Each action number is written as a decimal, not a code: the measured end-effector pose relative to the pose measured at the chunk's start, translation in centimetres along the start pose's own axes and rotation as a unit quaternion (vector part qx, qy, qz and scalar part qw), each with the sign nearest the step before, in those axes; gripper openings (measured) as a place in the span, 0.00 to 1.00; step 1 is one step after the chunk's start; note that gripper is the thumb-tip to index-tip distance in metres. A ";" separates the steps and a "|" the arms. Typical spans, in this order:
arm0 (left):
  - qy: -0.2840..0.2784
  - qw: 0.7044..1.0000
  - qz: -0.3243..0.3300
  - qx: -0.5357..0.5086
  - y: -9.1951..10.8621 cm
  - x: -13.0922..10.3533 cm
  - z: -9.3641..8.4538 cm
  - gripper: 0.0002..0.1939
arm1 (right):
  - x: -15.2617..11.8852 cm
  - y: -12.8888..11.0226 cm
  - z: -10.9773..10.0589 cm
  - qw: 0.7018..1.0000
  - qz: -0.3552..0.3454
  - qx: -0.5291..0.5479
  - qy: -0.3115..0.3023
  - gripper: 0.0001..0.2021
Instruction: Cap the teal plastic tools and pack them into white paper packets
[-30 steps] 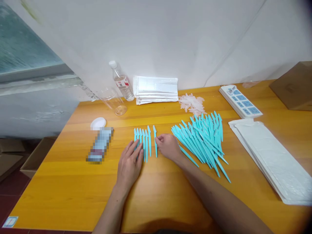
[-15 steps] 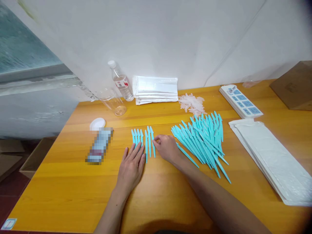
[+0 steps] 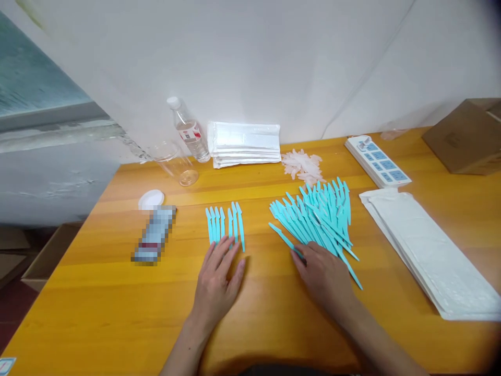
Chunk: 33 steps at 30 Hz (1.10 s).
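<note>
Several turquoise plastic knife-shaped sticks (image 3: 240,227) lie side by side in a row on the wooden table. My left hand (image 3: 219,274) rests over their lower ends with its fingers spread, holding nothing. A large loose pile of the same sticks (image 3: 313,214) spreads out to the right. At the pile's near left edge, my right hand (image 3: 321,269) has its thumb and fingers closed on the lower end of a single stick (image 3: 282,236), which points up and to the left.
Behind stand a bottle (image 3: 190,133), a clear jar (image 3: 176,164), stacked white packets (image 3: 245,143) and small pale pieces (image 3: 301,166). A lid (image 3: 151,199) and a blurred phone-like item (image 3: 154,235) lie left. Right: power strip (image 3: 379,163), white bags (image 3: 426,245), cardboard box (image 3: 462,138).
My right hand has moved from the row's right end to the pile and closed on a stick there. My left hand has shifted slightly right and down, its thumb farther out.
</note>
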State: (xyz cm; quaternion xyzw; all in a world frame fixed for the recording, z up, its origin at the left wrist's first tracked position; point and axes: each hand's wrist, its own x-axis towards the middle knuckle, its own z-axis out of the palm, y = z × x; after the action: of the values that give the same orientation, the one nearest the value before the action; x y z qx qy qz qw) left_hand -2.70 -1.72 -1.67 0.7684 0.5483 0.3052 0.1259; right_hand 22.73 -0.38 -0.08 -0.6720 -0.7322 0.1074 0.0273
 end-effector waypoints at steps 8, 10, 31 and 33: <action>-0.003 0.998 0.050 -0.047 1.4 5.4 0.6 0.17 | 1.3 -0.6 -1.1 0.993 0.030 0.089 -0.072 0.06; 0.000 0.997 0.057 -0.056 1.0 8.9 0.9 0.16 | 1.2 -0.6 -1.6 0.991 0.024 0.103 -0.076 0.07; -0.222 0.945 0.230 0.069 3.7 27.9 7.8 0.16 | 1.8 8.0 -5.4 0.860 0.046 0.492 -0.128 0.09; -0.211 0.960 0.181 -0.034 3.6 24.5 4.9 0.18 | 1.9 7.8 -5.7 0.866 0.033 0.480 -0.140 0.08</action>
State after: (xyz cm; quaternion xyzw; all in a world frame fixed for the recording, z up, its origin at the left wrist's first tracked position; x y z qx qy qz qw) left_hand 8.25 20.20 4.49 0.8969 0.3506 0.1724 0.2071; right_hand 31.20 2.80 3.75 -0.5775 -0.5641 0.5392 0.2399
